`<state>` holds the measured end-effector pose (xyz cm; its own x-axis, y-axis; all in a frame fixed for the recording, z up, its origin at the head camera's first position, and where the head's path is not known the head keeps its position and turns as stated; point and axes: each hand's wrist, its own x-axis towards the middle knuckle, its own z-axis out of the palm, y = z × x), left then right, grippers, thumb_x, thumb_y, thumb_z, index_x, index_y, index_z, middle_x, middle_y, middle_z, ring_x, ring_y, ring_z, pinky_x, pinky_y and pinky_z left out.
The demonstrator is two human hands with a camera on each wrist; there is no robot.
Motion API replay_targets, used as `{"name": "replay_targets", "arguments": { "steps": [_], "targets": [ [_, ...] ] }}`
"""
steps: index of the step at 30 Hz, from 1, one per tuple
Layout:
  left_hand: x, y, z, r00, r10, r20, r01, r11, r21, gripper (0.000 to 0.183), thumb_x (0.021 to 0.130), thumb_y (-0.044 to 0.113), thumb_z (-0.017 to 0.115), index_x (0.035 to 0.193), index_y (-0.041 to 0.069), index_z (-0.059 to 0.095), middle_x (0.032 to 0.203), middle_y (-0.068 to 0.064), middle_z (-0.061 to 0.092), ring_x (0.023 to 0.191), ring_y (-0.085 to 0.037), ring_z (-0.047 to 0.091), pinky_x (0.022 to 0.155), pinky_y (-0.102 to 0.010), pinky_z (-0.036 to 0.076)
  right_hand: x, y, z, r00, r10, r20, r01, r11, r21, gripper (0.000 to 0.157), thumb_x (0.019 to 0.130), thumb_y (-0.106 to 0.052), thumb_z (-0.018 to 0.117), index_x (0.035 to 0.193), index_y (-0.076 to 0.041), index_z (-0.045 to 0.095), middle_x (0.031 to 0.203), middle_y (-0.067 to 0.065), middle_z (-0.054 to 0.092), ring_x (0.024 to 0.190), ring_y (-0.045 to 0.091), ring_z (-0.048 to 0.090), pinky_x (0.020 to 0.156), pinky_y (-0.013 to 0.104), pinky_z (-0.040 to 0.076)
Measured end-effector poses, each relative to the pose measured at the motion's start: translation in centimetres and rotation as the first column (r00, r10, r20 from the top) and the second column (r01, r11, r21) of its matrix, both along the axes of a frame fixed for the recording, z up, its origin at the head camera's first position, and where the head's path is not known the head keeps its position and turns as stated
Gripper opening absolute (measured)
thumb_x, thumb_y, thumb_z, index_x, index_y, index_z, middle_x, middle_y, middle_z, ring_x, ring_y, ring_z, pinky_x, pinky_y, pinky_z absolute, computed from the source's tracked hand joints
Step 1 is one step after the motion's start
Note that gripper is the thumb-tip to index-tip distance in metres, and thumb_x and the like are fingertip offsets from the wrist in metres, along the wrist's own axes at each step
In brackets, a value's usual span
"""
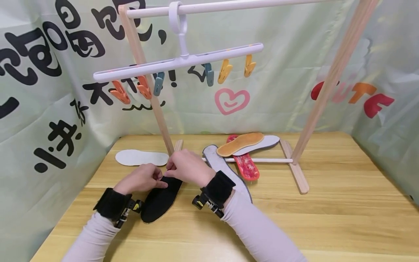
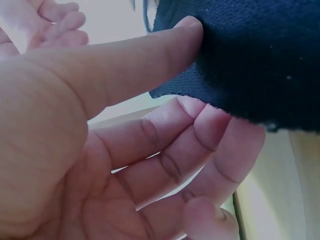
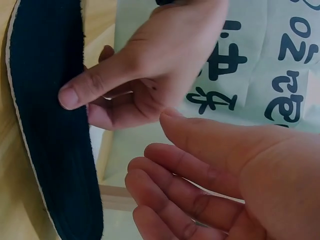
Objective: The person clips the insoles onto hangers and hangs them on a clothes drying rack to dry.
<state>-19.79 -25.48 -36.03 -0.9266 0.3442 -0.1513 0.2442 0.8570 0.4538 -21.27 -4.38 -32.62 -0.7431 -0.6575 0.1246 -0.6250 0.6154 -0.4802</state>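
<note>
A black insole [image 1: 160, 203] is tilted up off the wooden table in front of me. My left hand [image 1: 142, 178] pinches its side edge, the thumb lying on the dark face and the fingers tucked behind, as the left wrist view shows on the insole [image 2: 260, 65]. Close by the insole's far end is my right hand [image 1: 188, 165]. Its fingers curve loosely in the right wrist view, with nothing between thumb and fingertips, and the insole [image 3: 50, 125] stands apart from that hand.
A white insole [image 1: 140, 157] lies at the back left. Right of my hands are a grey insole [image 1: 226, 169], a red one [image 1: 247, 167] and an orange one [image 1: 240, 143] over another white one. Above, a lilac hanger [image 1: 183, 63] with several clothespins [image 1: 159, 83] hangs from a wooden rack [image 1: 330, 83].
</note>
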Motion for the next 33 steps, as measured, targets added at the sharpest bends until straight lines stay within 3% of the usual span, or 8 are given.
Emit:
{"name": "replay_targets", "arguments": {
  "steps": [5,8,19,33],
  "targets": [
    [0.1,0.3,0.3,1.000,-0.011,-0.014,0.011,1.000,0.005,0.035,0.093,0.027,0.084,0.070,0.015,0.061,0.063,0.010,0.042,0.061,-0.010,0.044,0.061,-0.025,0.033,-0.1,-0.5,-0.5,0.999,0.011,-0.033,-0.010,0.999,0.033,0.018,0.099,-0.029,0.081,0.108,-0.014,0.085,0.097,-0.002,0.082,0.086,0.008,0.071,0.073,0.021,0.054],
    [0.2,0.5,0.4,0.999,-0.020,-0.028,0.020,1.000,0.007,0.033,0.093,0.025,0.084,0.070,0.014,0.062,0.063,0.010,0.042,0.061,-0.010,0.044,0.061,-0.025,0.033,-0.1,-0.7,-0.8,0.998,0.021,-0.055,-0.018,0.998,0.058,0.018,0.099,-0.028,0.081,0.109,-0.015,0.085,0.102,-0.001,0.083,0.084,0.009,0.069,0.070,0.021,0.051],
    [0.3,0.5,0.6,0.997,-0.030,-0.076,0.031,0.999,0.020,0.030,0.092,0.024,0.085,0.073,0.014,0.064,0.065,0.008,0.048,0.061,-0.010,0.046,0.061,-0.024,0.035,-0.2,-1.0,-1.5,0.988,0.060,-0.144,-0.046,0.994,0.103,0.007,0.099,-0.026,0.081,0.094,-0.021,0.084,0.086,-0.007,0.075,0.075,0.009,0.060,0.064,0.023,0.045],
    [0.4,0.8,0.8,0.997,-0.020,-0.081,0.023,0.999,0.038,0.024,0.092,0.023,0.085,0.078,0.015,0.068,0.070,0.007,0.060,0.064,-0.011,0.051,0.060,-0.024,0.039,-0.2,-0.9,-1.6,0.989,0.043,-0.144,-0.031,0.996,0.088,0.008,0.099,-0.024,0.080,0.104,-0.023,0.086,0.099,-0.006,0.081,0.080,0.007,0.064,0.067,0.025,0.048]
  ]
}}
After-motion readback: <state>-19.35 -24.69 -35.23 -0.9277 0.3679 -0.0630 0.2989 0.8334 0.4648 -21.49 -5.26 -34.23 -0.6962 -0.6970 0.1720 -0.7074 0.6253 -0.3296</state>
